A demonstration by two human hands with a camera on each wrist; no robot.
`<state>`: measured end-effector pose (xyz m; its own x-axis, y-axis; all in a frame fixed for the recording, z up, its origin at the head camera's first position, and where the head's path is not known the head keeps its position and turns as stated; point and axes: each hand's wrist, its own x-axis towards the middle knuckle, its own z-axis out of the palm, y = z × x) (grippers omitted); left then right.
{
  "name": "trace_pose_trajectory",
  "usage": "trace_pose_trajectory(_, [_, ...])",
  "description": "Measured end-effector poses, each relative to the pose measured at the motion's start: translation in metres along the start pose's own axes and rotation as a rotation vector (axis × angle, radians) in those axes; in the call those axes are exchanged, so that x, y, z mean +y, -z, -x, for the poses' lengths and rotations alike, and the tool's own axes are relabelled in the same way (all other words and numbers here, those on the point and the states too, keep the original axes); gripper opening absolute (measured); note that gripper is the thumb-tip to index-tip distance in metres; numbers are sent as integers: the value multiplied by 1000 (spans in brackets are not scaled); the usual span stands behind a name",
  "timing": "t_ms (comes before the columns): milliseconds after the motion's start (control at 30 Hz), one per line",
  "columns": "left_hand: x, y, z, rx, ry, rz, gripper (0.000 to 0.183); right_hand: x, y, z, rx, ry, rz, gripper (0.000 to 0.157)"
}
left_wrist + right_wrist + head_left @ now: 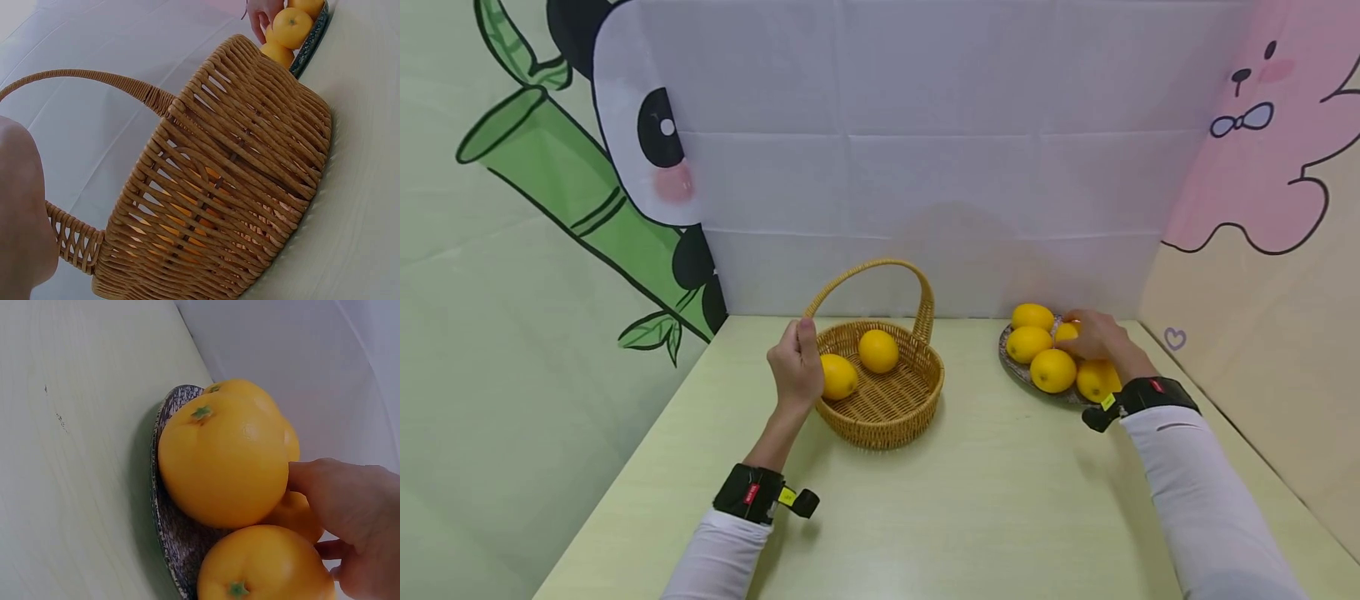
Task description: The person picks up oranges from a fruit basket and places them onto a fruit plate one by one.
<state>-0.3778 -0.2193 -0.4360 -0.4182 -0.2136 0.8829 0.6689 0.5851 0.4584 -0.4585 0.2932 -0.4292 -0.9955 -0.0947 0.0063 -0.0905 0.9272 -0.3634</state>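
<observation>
My left hand point(796, 364) grips the handle point(880, 265) of a round wicker basket point(883, 433) on the left side of the table. Inside lie two oranges, one orange point(878, 351) towards the back and another orange point(838, 377) near the left wall. At the right, my right hand point(1097, 337) reaches over a dark speckled plate point(1009, 364) holding several oranges. Its thumb and fingers are curled about an orange point(297, 515) at the back of the pile, which is partly hidden by the hand and a nearer orange point(225, 462).
The pale wooden table point(925, 517) meets a white cloth backdrop point(940, 167) just behind the basket and plate. A printed side wall point(1262, 350) stands close to the plate's right.
</observation>
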Motion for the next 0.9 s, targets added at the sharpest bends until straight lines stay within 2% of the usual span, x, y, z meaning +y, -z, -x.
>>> trace_pose_trajectory(300, [2, -1, -2, 25, -15, 2, 61, 2, 0, 1, -41, -15, -53, 75])
trace_pose_trajectory(567, [2, 0, -2, 12, -9, 10, 62, 0, 1, 4, -62, -17, -37, 71])
trace_pose_trajectory(900, [2, 0, -1, 23, -20, 14, 60, -8, 7, 12, 8, 114, 31, 61])
